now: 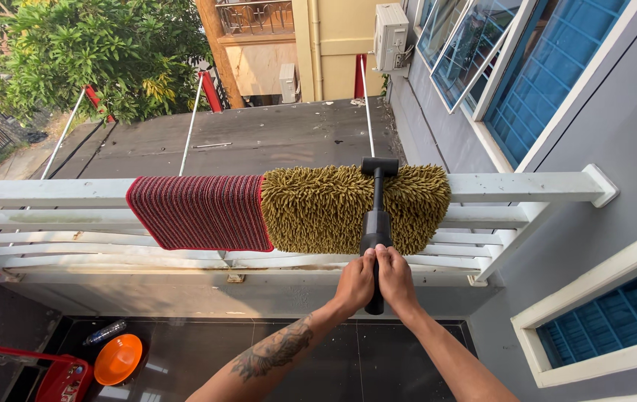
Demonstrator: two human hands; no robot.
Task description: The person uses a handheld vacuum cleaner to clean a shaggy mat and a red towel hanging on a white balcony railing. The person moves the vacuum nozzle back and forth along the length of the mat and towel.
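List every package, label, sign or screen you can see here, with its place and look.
No signs, screens or labels show.
Bottle: the only container, clear plastic, lying on the dark floor at lower left, beside an orange bowl.
Both hands, left hand and right hand, grip a plain black tool handle.

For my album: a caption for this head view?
Both hands press a black mallet onto a shaggy olive mat on a railing.

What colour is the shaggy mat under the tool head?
Olive green shaggy mat, clearest in the head view.
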